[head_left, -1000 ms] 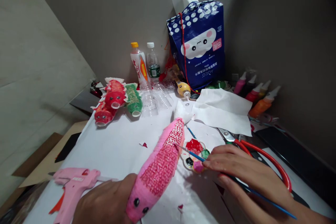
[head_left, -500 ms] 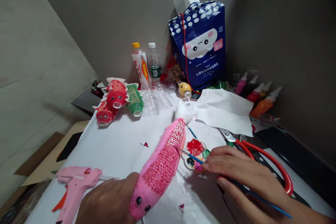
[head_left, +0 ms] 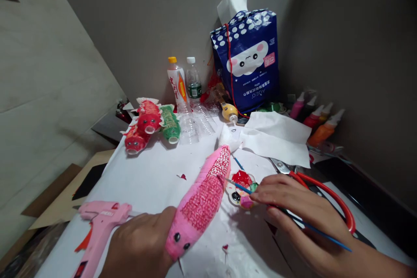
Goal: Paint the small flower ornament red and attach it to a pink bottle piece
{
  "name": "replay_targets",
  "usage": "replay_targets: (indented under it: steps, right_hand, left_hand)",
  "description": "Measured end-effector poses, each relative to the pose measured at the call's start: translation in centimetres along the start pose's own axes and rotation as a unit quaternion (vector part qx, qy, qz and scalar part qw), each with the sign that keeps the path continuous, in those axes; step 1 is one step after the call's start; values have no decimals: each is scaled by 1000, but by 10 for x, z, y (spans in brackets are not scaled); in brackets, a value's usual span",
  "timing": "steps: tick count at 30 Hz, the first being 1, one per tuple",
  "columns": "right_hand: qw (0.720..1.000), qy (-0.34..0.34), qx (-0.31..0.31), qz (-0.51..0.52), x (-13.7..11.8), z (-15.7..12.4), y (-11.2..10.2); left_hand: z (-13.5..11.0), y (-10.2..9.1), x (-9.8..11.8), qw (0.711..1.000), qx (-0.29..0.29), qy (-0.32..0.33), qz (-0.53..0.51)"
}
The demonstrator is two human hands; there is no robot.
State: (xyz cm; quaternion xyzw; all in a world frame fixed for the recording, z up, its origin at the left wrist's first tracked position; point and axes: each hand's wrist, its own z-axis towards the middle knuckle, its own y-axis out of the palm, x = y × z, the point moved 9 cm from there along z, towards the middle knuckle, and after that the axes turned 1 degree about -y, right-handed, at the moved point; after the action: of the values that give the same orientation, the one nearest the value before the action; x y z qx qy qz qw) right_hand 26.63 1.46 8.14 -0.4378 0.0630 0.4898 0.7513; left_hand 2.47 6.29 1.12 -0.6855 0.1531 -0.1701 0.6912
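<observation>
A pink fish figure (head_left: 203, 202) with black eyes and a red scale pattern lies slantwise before me, its white tail pointing away. My left hand (head_left: 143, 239) is closed around its head end from the left; the fingers underneath are hidden. Between the fingertips of my right hand (head_left: 293, 213) is a thin blue paintbrush (head_left: 243, 188), its tip touching the scales near the tail. Right beside the fish sits a flower-shaped paint palette (head_left: 230, 195) with red, green, black and pink paint. A second blue brush (head_left: 238, 163) lies partly behind the fish.
A pink glue gun (head_left: 104, 215) lies at left. Red fish (head_left: 148, 117) and a green fish (head_left: 170, 124) stand behind, near plastic bottles (head_left: 194, 80). Red-handled scissors (head_left: 339, 195), white tissue (head_left: 276, 134), paint bottles (head_left: 322, 130) and a blue tissue bag (head_left: 250, 61) are farther right.
The view has shifted slightly. The brush tip has moved a little along the scales near the tail; both hands keep their grips.
</observation>
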Motion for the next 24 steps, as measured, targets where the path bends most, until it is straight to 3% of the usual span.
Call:
replay_targets:
  steps: [4,6,11,17,20,24]
  right_hand:
    - [999,11,27,26,2,0,-3]
    - [999,18,33,33,5,-1,-2]
    - [998,1,-3,64,7,-2,6]
    - [998,2,23,58,5,2,-3]
    - [996,32,77,40,10,2,-20]
    - [995,89,54,-2,23,1,-20]
  left_hand:
    - [3,1,1,996,-71,-51,-6]
    - [4,-1,4,995,-81,-62,-4]
    - [8,-13,8,999,-15,-47,10]
    - [8,-17,9,997,35,-35,55]
    - [8,-20,13,997,26,-32,63]
    - [5,-23,12,995,35,-31,85]
